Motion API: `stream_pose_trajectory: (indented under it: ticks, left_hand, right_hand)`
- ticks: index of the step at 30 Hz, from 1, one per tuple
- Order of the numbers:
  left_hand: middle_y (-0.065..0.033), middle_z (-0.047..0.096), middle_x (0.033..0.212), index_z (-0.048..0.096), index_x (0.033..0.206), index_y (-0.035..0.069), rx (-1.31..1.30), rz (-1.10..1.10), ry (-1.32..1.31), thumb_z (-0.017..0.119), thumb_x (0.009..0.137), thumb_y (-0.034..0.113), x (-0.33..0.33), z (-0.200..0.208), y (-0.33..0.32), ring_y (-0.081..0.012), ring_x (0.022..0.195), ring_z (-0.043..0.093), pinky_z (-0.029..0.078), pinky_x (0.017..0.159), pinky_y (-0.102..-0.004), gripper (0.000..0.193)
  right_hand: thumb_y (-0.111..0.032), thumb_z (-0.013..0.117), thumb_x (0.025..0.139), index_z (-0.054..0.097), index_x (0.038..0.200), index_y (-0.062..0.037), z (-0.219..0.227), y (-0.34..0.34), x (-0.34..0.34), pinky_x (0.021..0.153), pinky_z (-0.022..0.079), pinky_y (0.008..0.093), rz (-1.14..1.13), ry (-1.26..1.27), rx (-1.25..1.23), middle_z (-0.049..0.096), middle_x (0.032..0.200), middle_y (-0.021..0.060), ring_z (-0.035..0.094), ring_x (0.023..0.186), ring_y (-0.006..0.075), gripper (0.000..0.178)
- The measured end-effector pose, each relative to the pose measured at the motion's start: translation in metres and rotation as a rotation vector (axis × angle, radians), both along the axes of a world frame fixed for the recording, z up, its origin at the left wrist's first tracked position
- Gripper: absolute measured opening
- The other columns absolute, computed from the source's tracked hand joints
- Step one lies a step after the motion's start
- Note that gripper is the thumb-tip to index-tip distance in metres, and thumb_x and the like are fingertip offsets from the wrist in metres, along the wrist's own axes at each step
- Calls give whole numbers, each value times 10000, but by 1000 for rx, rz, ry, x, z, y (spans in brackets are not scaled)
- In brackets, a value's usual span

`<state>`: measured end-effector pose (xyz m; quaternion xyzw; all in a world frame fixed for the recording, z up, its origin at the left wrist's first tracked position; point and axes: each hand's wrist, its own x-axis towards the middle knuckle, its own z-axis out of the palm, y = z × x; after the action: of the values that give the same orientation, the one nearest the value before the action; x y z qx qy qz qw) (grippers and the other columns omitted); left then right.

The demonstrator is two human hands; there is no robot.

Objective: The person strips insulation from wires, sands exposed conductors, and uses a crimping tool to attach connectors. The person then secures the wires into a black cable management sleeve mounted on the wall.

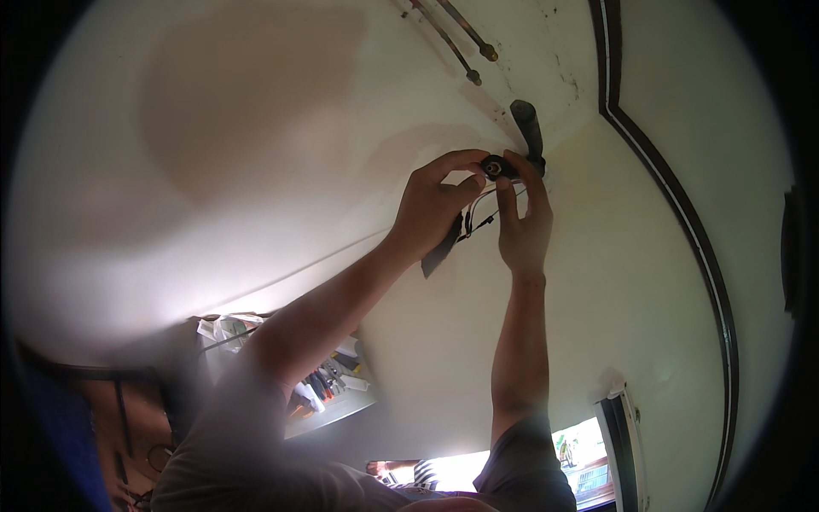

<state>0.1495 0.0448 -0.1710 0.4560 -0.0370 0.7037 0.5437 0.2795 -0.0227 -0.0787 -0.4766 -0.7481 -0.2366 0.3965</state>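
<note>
Both my arms reach up to the pale wall. A small dark round part [495, 167] with a brass-coloured ring in its face sits between my fingertips; I cannot make out its exact kind. My left hand [431, 198] pinches it from the left with thumb and fingers. From the right, my right hand [525, 224] grips it the same way. Just behind my right fingers a thick black tube [527, 126] sticks out. Thin dark wires [480, 224] hang below my fingers, beside a dark flat piece [441, 252] partly hidden by my left hand.
Two thin pipes with brass-coloured end fittings [488, 53] stick out above. A dark trim strip [674, 183] runs down the right side. At the lower left, a white surface [345, 403] bears several hand tools and bags. A bright window [589, 461] lies at the lower right.
</note>
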Motion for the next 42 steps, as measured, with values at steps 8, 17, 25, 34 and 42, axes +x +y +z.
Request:
stream_pose_trajectory:
  ticks: [8, 17, 25, 34, 42]
  left_hand:
    - [-37, 709, 1127, 616, 1471, 1, -70, -174, -41, 621, 1028, 111, -20, 0, 6, -52, 625, 502, 399, 558, -204, 457]
    - [-174, 613, 1147, 384, 1634, -15, 400, -843, -486, 568, 970, 187, -65, -1, 7, -189, 809, 486, 452, 678, -337, 718]
    - [-244, 607, 1421, 335, 1669, -10, 337, -382, -179, 621, 962, 337, -96, 19, -47, -340, 1358, 560, 491, 1136, -494, 838]
    - [-231, 658, 1458, 459, 1607, -44, 82, -356, 259, 549, 1067, 146, -104, 59, -71, -381, 1297, 673, 522, 1148, -521, 580]
    - [-130, 656, 1379, 555, 1586, 116, 63, 152, 230, 494, 967, 71, -93, 110, -28, -293, 1293, 651, 538, 1040, -431, 624]
  right_hand:
    - [-211, 648, 1115, 612, 1475, -9, -8, -2, -6, 1176, 462, 446, 71, -88, 181, 650, 1450, 203, 617, 1372, 344, 415]
    - [-129, 812, 1002, 594, 1290, -1, -81, -57, -58, 786, 583, 314, 453, 571, -507, 695, 1153, 113, 711, 953, 155, 384]
    - [-115, 768, 1035, 602, 942, -53, -55, -52, -33, 667, 525, 273, 771, 720, -589, 706, 793, 54, 649, 708, 107, 201]
    - [-164, 760, 1032, 699, 1031, -15, 18, -17, -8, 653, 530, 309, 447, 82, -212, 694, 783, 56, 634, 681, 140, 161]
    - [-285, 756, 1000, 814, 1197, -196, 87, 60, 1, 788, 591, 392, 597, -290, 361, 774, 985, 67, 754, 858, 273, 223]
